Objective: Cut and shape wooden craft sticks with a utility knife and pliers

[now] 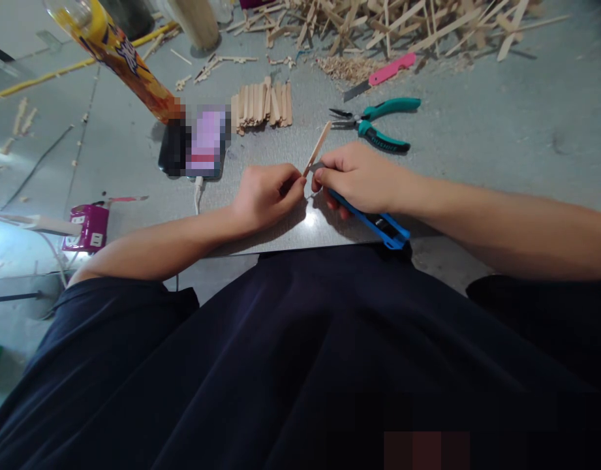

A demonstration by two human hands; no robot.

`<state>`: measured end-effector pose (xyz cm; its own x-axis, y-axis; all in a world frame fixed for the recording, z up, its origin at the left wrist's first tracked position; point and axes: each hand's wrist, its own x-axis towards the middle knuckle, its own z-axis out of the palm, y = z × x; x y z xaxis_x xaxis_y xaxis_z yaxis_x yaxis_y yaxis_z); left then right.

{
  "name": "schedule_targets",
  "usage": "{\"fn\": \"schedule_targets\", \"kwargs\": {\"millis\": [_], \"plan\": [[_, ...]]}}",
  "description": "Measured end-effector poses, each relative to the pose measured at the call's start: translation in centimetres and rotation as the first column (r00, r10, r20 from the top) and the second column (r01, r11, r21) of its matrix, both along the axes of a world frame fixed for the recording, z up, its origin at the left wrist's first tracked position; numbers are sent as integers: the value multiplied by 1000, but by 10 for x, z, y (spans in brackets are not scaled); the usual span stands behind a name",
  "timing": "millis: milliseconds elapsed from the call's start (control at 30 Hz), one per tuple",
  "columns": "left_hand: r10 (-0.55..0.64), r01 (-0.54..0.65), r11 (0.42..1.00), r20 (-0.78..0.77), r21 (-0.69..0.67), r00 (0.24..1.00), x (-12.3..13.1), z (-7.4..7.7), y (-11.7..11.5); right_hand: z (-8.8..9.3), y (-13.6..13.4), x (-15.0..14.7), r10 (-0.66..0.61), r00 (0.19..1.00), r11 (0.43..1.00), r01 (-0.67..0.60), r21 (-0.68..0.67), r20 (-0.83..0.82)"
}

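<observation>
Between the fingertips of my left hand (271, 194) is pinched the lower end of a wooden popsicle stick (320, 141), which slants up and to the right. My right hand (359, 175) is closed around a blue utility knife (376, 224), its handle end sticking out below the palm toward the table's front edge. The knife's blade (316, 167) rests against the stick close to my left fingertips. Just beyond my right hand lie needle-nose pliers (366, 124) with green handles. A stack of short wooden stick pieces (261, 104) sits beyond my left hand.
A pink-handled saw (381, 76) lies near wood shavings (346, 67). Loose sticks (378, 26) pile up at the back. Left of the stack are a phone (206, 143) with a white cable and an orange-yellow bottle (128, 62). A purple power socket (87, 227) is at far left.
</observation>
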<state>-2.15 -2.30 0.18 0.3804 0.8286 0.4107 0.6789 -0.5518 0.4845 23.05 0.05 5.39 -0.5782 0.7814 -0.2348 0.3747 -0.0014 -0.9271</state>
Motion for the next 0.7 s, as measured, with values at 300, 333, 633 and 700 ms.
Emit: {"fn": "schedule_targets", "kwargs": {"millis": [300, 333, 633, 700], "plan": [[-92, 112, 989, 194, -97, 977, 4, 9, 0, 8, 4, 1, -1, 998, 992, -7, -127, -63], [-100, 127, 985, 216, -119, 971, 5, 10, 0, 9, 5, 1, 0, 997, 990, -10, -142, -75], [-80, 198, 943, 394, -269, 916, 10, 7, 2, 16, 3, 2, -23, 991, 983, -2, -182, -135], [-66, 198, 935, 402, -296, 913, 10, 6, 3, 16, 2, 2, -26, 991, 982, 1, -188, -131]]}}
